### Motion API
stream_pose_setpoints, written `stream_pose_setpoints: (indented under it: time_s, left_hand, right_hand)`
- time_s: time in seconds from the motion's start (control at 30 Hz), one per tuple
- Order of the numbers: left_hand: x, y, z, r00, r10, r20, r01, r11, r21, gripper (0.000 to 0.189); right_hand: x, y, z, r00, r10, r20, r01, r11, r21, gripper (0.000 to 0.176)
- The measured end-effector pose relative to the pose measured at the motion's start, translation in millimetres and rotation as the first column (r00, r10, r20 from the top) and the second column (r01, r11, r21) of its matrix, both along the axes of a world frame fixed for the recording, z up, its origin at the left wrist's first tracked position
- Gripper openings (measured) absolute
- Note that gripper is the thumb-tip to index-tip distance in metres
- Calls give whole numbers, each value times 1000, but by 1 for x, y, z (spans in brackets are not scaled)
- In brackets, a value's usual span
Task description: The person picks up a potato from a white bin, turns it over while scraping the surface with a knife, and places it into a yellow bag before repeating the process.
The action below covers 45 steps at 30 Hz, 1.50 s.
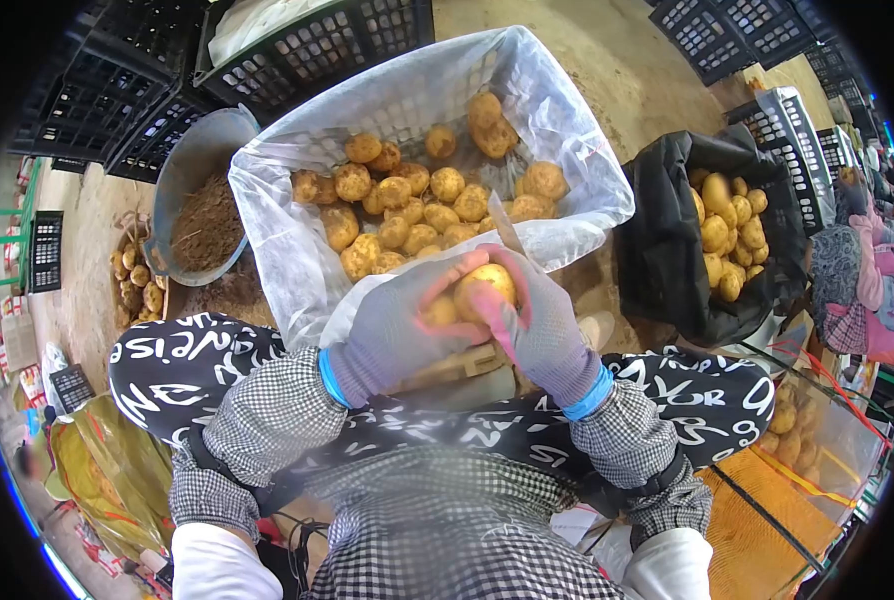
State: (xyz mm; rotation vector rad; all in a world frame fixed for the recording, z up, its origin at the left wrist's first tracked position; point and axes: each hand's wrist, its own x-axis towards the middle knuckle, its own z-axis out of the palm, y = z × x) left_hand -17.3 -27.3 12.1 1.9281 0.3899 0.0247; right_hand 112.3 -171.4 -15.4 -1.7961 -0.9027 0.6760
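Note:
My left hand (397,318), in a grey knit glove with a blue cuff, has its fingers curled around a yellow potato (489,284) from the left. My right hand (544,325), gloved the same way, holds that potato from the right, its thumb across the front. Another pale potato (439,312) shows in the left palm. Both hands are over the near edge of a crate lined with white cloth (272,205). Inside the crate lie several soil-marked potatoes (404,195). A brown blade-like piece (507,226) sticks up just beyond my fingers.
Left of the crate stands a grey bucket (179,170) of brown soil, with a box of potatoes (139,285) beside it. At right, a black-lined crate (657,230) holds potatoes. Black crates (317,50) stand behind. People (855,270) are at the far right.

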Motion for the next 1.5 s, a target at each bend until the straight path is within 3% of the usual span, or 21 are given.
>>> stream_pose_setpoints:
  time_s: [0.1,0.17,0.27,0.3,0.4,0.5,0.6,0.77,0.83,0.87,0.93,1.0,1.07,1.13,1.2,1.23,1.27,1.3,1.37,1.43,1.5]
  left_hand:
    - [6,0,6,1000,20,22,-15,978,-207,72]
    - [7,1,4,997,69,36,-55,950,-308,73]
    - [5,6,-4,988,152,35,-134,939,-317,75]
    - [5,8,-3,988,152,27,-136,943,-305,75]
    - [5,10,-2,990,138,24,-123,939,-321,71]
    - [5,9,-8,988,123,95,-87,946,-311,68]
    - [6,6,-15,982,98,163,-50,960,-276,60]
    - [5,13,4,937,104,-333,-296,741,-603,43]
    - [-2,15,-26,956,201,-212,-289,747,-598,42]
    - [-1,17,-25,957,215,-193,-289,698,-655,45]
    - [5,20,-20,959,237,-155,-269,594,-758,50]
    - [20,4,-38,971,238,-11,-180,702,-690,50]
    - [44,-15,-43,974,225,25,-111,570,-814,52]
    - [72,-25,-25,984,174,-43,-62,106,-992,54]
    - [88,3,-36,992,127,13,-35,364,-931,50]
    - [96,23,-79,992,90,84,24,527,-849,50]
    - [114,45,-102,997,76,5,-61,836,-545,50]
    - [135,66,-124,993,100,-56,-107,985,-132,51]
    - [162,105,-189,970,175,-169,-74,874,480,53]
    - [191,126,-226,865,281,-415,38,789,613,57]
    - [211,154,-282,751,223,-621,176,839,515,59]
  right_hand:
    - [16,-7,-2,930,-20,-368,-27,992,-121,47]
    - [19,2,28,702,-125,-701,83,992,-93,50]
    - [18,1,25,776,10,-630,-13,1000,0,48]
    - [19,1,16,935,83,-345,-36,989,142,57]
    - [25,-4,9,988,151,-17,-144,969,200,64]
    - [21,-4,9,967,97,-235,-50,979,197,66]
    - [21,-7,7,991,120,-52,-113,986,121,69]
    - [38,-25,24,910,-211,-356,226,974,1,54]
    - [74,-50,15,726,-198,-658,559,728,398,52]
    - [92,-51,30,651,-228,-724,699,553,454,58]
    - [97,-65,29,554,-154,-818,738,546,397,60]
    - [68,-54,12,659,-262,-705,603,745,287,56]
    - [41,-34,15,899,-242,-364,322,930,176,57]
    - [37,-30,2,992,-123,-25,123,992,15,61]
    - [54,-29,16,724,-262,-638,362,932,27,52]
    - [62,-28,14,400,-207,-893,587,806,76,48]
    - [69,-32,11,342,-142,-929,606,788,103,47]
    - [77,-37,6,291,-71,-954,624,770,132,47]
    - [88,-40,1,158,73,-985,663,732,160,50]
    - [93,-36,11,72,7,-997,703,709,56,51]
    - [95,-35,13,15,-57,-998,759,650,-26,54]
